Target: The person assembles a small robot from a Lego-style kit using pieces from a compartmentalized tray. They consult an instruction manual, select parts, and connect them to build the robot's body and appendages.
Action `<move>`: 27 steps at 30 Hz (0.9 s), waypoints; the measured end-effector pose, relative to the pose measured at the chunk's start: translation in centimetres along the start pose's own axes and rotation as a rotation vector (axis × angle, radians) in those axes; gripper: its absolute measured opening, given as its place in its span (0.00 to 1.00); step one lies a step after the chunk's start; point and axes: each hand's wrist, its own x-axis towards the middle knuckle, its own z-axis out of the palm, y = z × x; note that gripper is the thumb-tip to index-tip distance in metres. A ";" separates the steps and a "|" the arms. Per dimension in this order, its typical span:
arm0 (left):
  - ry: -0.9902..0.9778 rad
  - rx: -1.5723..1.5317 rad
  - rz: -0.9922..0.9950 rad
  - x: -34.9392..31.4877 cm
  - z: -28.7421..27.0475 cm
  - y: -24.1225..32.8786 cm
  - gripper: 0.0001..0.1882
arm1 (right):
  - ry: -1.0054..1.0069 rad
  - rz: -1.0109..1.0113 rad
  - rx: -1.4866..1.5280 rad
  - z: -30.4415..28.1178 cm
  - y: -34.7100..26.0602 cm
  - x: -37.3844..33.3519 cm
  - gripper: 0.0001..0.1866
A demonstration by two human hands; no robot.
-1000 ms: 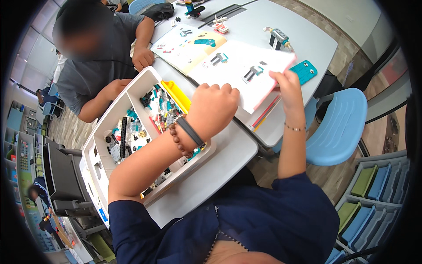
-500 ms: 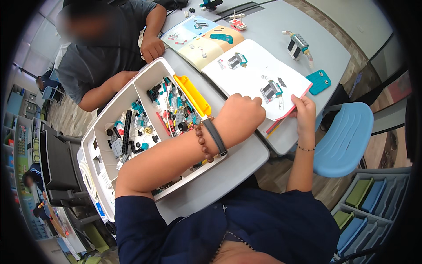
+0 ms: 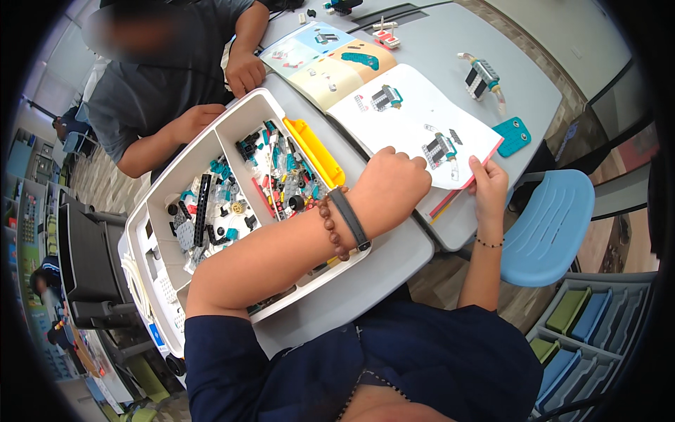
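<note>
An open picture booklet (image 3: pixel 415 105) lies on the grey table, its pages showing drawings of a brick model. My right hand (image 3: pixel 490 184) pinches the booklet's near right corner between thumb and fingers. Over its near left edge, my left hand (image 3: pixel 394 184) is closed with the fingers curled under; whatever it holds is hidden. My left forearm crosses above a white sorting box (image 3: pixel 225 133) with compartments of loose building bricks (image 3: pixel 281 165). Beyond the booklet lie a grey and teal brick model (image 3: pixel 484 79) and a teal plate piece (image 3: pixel 513 136) with two round eyes.
Across the box sits another person, one hand (image 3: pixel 245 72) on the table, the other beside the box. A yellow tray (image 3: pixel 315 151) rests along the box's right side. A small red and white model (image 3: pixel 386 36) stands farther back. At right is a blue chair (image 3: pixel 548 232).
The view has shifted slightly. Both hands keep their places at the booklet, and the page shown is the same.
</note>
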 end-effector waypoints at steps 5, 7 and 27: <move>0.212 -0.094 -0.164 0.4 -1.9 -1.2 0.03 | 0.067 0.009 0.260 -0.4 -0.5 -0.3 0.18; 0.421 -0.243 -0.245 0.4 -3.9 -3.3 0.02 | 0.085 -0.012 0.219 -0.4 -0.6 -0.3 0.21; 0.905 -0.776 -0.594 -0.7 -6.0 -13.9 0.12 | 0.062 -0.016 0.204 -0.3 -0.9 -0.3 0.13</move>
